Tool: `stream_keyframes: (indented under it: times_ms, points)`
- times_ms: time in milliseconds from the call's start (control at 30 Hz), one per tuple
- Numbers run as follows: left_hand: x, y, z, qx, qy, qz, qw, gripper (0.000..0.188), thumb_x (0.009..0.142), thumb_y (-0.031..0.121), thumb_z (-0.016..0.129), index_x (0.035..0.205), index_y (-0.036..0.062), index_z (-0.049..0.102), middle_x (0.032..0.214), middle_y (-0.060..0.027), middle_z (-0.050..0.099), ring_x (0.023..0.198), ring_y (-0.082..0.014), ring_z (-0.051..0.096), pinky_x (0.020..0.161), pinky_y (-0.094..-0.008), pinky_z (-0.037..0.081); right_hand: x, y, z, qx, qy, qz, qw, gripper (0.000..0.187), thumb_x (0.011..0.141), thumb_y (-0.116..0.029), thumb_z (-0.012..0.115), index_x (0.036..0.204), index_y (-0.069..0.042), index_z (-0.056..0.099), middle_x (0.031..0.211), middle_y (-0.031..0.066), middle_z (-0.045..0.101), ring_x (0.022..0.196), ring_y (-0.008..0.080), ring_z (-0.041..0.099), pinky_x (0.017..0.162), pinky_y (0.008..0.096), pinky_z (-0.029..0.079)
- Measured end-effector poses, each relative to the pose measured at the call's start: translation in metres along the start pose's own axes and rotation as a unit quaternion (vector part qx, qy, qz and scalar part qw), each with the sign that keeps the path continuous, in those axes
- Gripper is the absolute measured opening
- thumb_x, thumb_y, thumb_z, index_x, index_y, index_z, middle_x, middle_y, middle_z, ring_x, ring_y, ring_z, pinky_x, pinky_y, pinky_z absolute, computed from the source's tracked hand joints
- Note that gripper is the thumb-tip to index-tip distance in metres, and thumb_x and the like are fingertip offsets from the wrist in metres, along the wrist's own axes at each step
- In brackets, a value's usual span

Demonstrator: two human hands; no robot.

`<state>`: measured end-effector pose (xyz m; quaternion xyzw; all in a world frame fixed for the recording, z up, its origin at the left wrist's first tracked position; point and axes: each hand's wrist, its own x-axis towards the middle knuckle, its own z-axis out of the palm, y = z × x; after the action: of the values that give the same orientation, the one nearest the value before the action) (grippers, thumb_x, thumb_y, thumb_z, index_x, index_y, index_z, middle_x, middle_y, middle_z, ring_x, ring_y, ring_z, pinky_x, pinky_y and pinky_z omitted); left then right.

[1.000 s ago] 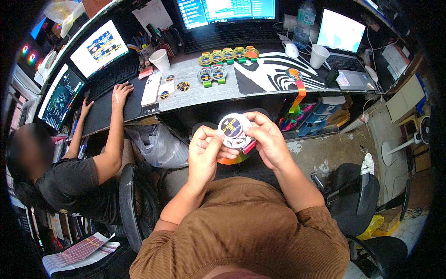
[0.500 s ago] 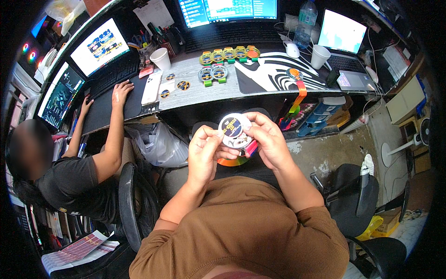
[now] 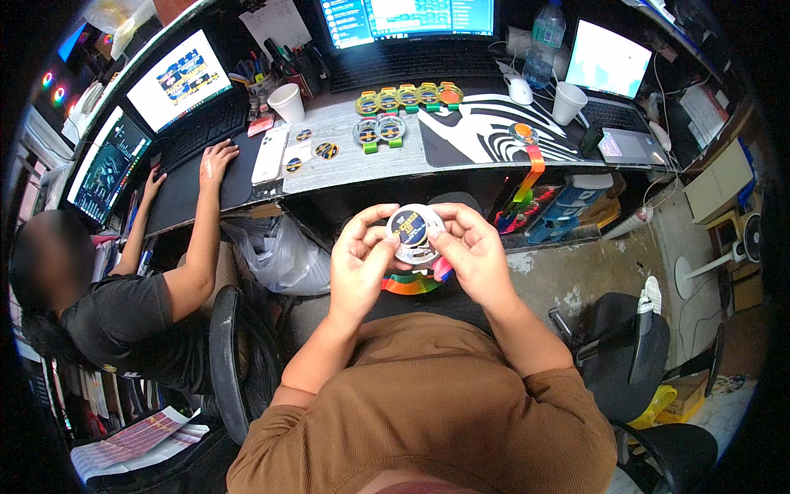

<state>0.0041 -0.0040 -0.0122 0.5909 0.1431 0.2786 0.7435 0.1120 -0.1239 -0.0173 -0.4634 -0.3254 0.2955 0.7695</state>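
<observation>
Between my two hands, above my lap, is a silver round medal [image 3: 425, 254] with a dark blue, yellow-lettered round sticker [image 3: 410, 221] at its centre. My left hand [image 3: 360, 257] grips the medal's left side, its thumb at the sticker's lower left edge. On the other side my right hand [image 3: 471, 251] pinches the rim, thumb resting by the sticker's right edge. Most fingers are behind the medal. A multicoloured ribbon [image 3: 407, 285] hangs below it. On the desk lie a row of gold medals [image 3: 408, 99], two silver medals [image 3: 379, 130] and several loose round stickers [image 3: 327, 151].
A zebra-patterned mat [image 3: 461, 136] holds another medal [image 3: 524, 132], its orange ribbon draped over the desk edge. Paper cups [image 3: 286, 104], a white mouse [image 3: 518, 90], a phone [image 3: 270, 154] and a laptop [image 3: 607, 62] surround it. A co-worker [image 3: 140, 317] sits at left; an office chair [image 3: 621, 342] stands right.
My thumbs have shifted on the medal, and the right one now lies lower along the sticker's edge. The sticker looks slightly turned. More of the ribbon shows below.
</observation>
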Motion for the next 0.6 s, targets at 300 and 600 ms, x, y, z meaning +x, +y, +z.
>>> stream_keyframes:
  times_ms: [300,600]
  points:
    - [0.002,-0.013,0.008,-0.142,0.026,-0.035,0.989,0.026,0.094,0.008,0.046,0.117,-0.0021,0.052,0.101,-0.0086,0.063,0.087,-0.0119,0.061,0.077,-0.0256,0.050,-0.009,0.009,0.013,0.008,0.020,-0.019,1.000,0.021,0.090,0.001,0.055,0.109,-0.001,0.046,0.101,0.0089,0.059,0.092,0.0109,0.059,0.080,0.0242,0.049]
    - [0.004,-0.016,0.006,-0.143,0.050,-0.028,0.988,0.015,0.096,0.014,0.047,0.101,0.0011,0.054,0.089,-0.0072,0.063,0.079,-0.0136,0.061,0.073,-0.0276,0.050,-0.016,0.025,0.020,-0.045,0.022,-0.064,0.997,0.018,0.091,0.000,0.055,0.107,0.000,0.047,0.093,0.0037,0.056,0.079,0.0049,0.058,0.066,0.0195,0.048]
